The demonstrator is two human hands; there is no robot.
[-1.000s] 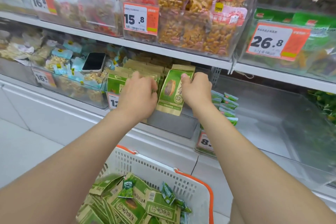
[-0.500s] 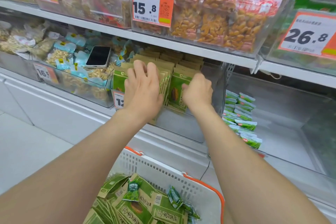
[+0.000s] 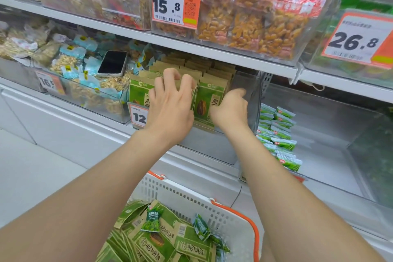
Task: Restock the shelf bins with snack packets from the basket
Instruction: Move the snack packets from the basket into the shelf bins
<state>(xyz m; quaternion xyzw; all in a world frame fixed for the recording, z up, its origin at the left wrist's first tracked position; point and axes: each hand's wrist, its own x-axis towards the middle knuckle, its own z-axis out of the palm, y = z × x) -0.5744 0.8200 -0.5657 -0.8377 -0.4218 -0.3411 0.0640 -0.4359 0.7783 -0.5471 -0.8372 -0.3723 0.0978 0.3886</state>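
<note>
The packets [image 3: 209,102] stand tall in the clear bin [image 3: 248,83], the left hand [image 3: 170,106] hooks bent fingers [image 3: 188,81] over their tops, the right hand [image 3: 230,110] curls at their right side, its grip hidden, and the basket [image 3: 185,195] waits straight below.

A shop's snack aisle, mid-restock.
White shelves [image 3: 212,51] carry clear plastic bins [image 3: 247,80] packed with snack packets [image 3: 209,100]. Each bin is fronted by an orange-and-white price tag [image 3: 174,5] with a barcode and QR code, reading 15.8, 26.8 or 16.8. A white shopping basket [image 3: 191,196] with an orange handle sits below.
</note>
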